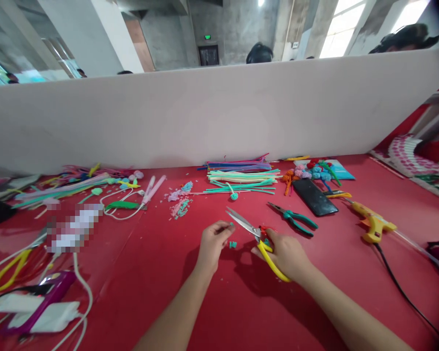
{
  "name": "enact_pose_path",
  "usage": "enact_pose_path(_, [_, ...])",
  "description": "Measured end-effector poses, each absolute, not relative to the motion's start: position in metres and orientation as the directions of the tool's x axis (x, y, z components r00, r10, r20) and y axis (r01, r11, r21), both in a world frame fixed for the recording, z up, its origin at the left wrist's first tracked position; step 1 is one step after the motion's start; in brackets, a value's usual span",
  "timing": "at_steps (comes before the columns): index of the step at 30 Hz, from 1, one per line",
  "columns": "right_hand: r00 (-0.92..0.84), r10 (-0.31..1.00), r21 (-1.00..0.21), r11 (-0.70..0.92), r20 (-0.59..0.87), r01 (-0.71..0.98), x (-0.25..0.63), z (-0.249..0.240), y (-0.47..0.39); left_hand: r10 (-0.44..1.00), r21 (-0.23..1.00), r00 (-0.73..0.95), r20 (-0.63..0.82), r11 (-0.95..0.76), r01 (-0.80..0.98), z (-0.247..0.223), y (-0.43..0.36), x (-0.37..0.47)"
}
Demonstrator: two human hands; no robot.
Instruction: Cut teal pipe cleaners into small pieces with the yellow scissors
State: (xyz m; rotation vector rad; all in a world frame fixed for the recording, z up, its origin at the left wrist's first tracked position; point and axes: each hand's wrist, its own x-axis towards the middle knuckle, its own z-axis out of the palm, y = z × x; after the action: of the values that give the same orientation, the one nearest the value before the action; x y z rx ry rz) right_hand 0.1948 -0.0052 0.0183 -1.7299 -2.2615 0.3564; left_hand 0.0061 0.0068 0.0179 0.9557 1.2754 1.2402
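My right hand (287, 251) grips yellow-handled scissors (272, 263), whose blades lie slightly apart and point up and left. Beside the blade tips, my left hand (215, 239) has its thumb and fingers pinched on a small green piece (231, 224), mostly hidden by the fingertips. Between the hands, a few short green cut bits (233, 244) lie on the red table (190, 312). Farther back, a green ball-ended pipe cleaner (234, 196) lies by the bundles of green pipe cleaners (241, 185).
Green-handled pliers (294, 219), a black phone (315, 196) and a yellow glue gun (373, 222) lie to the right. Pink and green clippings (181, 208) are heaped left of centre. Cables (82, 278) and a purple tool (46, 302) occupy the left. A white partition (219, 114) bounds the back.
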Motion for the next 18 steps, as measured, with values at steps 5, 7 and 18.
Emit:
enact_pose_path(5, [-0.297,0.952,-0.247,0.306,0.074,0.919,0.195,0.016,-0.006,0.981,0.980,-0.144,-0.134,0.110,-0.163,0.024,0.007,0.002])
enact_pose_path(7, [-0.318,0.945,-0.222,0.328,0.082,0.918,0.196,0.013,-0.005,0.981,0.979,-0.144,-0.130,0.104,-0.174,0.027,0.007,0.001])
enact_pose_path(18, [-0.377,0.920,-0.132,0.390,0.110,0.911,0.198,0.011,-0.005,0.994,0.985,-0.099,-0.047,0.030,-0.168,0.025,0.007,-0.002])
